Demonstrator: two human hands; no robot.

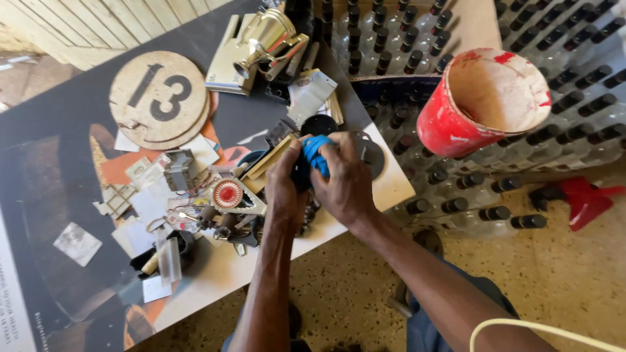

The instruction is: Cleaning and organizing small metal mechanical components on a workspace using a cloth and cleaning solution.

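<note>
Both forearms lead to 2 hands, left hand (282,186) and right hand (345,186), gripping a blue cloth (316,153) mid-wipe on a black disc (301,173).

Floor (574,274): speckled terrazzo, tan, from 4 to 6 o'clock.
Table (391,189): pale top, cluttered, spanning 8 to 12 o'clock.
Wall boards (111,23): light wooden planks at 11 o'clock.
Light: even daylight, soft shadows.
</note>
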